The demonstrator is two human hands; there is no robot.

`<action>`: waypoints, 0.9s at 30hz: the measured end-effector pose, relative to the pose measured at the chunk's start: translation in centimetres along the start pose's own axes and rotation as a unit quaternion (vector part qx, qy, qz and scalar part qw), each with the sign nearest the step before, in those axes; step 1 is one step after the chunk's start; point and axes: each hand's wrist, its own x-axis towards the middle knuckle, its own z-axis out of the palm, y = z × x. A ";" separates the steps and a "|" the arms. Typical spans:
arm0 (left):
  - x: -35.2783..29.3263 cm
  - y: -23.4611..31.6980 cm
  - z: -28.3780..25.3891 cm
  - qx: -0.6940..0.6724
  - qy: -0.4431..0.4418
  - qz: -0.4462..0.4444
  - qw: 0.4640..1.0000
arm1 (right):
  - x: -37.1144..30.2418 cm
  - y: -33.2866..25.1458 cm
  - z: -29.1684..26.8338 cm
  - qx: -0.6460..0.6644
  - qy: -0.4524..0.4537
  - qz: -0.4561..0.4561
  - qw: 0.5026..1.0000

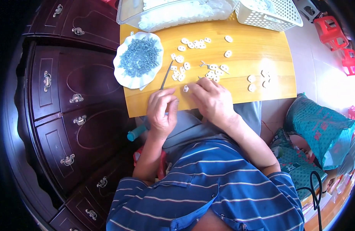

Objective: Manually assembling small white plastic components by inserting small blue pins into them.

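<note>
My left hand (161,109) is closed around a screwdriver (167,74). Its thin dark shaft slants up over the table, the tip near a few small white plastic pieces, and its teal handle end sticks out below the hand. My right hand (216,101) has its fingers bent together, slightly blurred, with a small white plastic piece (186,88) at the fingertips. Just beyond both hands lie loose groups of white oval two-holed pieces (213,67). A white scalloped dish (118,73) full of small grey screws (141,57) stands to the left.
A clear bin (127,17) of white parts and a white perforated basket (279,23) stand along the table's far edge. More white pieces (251,78) lie on the right. Dark drawers (81,73) flank the left; teal bags (320,127) and red stools (331,32) are on the right.
</note>
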 end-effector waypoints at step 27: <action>-0.5 1.5 -0.6 -0.093 -0.007 -0.049 0.994 | -1.2 -1.8 -0.7 0.290 -0.029 0.192 0.937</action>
